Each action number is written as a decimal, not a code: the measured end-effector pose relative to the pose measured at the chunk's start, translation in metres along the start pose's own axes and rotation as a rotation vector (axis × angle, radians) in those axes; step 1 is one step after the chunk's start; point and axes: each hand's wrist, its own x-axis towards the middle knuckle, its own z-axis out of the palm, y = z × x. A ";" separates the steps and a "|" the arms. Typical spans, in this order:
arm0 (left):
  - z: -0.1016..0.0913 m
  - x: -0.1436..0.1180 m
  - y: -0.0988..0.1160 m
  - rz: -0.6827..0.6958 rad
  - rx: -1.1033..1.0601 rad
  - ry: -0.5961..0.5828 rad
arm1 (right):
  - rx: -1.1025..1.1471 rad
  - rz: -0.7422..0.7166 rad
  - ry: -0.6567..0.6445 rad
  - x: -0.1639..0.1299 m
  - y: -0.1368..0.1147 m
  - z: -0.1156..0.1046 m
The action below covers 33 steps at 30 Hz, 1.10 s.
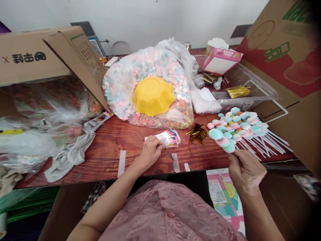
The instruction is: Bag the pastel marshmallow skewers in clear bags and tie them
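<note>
Here, the right hand pinches one candy skewer at near right, just beside the piled skewers; the left hand, fingers bunched, touches the printed cards near the middle, though whether it grips one I cannot tell. Gripping below the candy, lightly, should spare it. Gold ties lie right of the cards.

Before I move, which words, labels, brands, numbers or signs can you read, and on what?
"X": left cardboard box; dark characters beside it unclear.
Its side flap: small print, unreadable.
Right cardboard box: green lettering, too blurred.
Pink carton: white characters, too small.
Cards: print too small.
Packet by the left box: too small.
Colourful sheet below the table: too small and blurred.
</note>
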 end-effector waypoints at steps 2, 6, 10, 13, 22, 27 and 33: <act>-0.003 0.000 -0.002 -0.028 -0.079 -0.005 | -0.008 -0.101 -0.063 0.002 -0.006 0.001; -0.008 0.000 -0.005 -0.021 -0.116 -0.050 | 0.008 -0.223 -0.193 0.005 -0.012 0.008; -0.010 0.003 -0.007 -0.005 -0.130 -0.076 | 0.074 -0.267 -0.240 0.006 -0.015 0.014; -0.012 0.004 -0.007 -0.003 -0.154 -0.085 | 0.045 -0.301 -0.249 0.006 -0.019 0.014; -0.004 0.000 -0.011 0.152 0.012 -0.109 | -0.215 -0.454 -0.409 0.023 -0.031 -0.005; 0.000 -0.003 -0.011 0.227 0.114 -0.154 | -0.237 -0.521 -0.446 0.034 -0.039 -0.015; -0.003 -0.004 -0.011 0.284 0.139 -0.188 | -0.332 -0.557 -0.501 0.042 -0.058 -0.020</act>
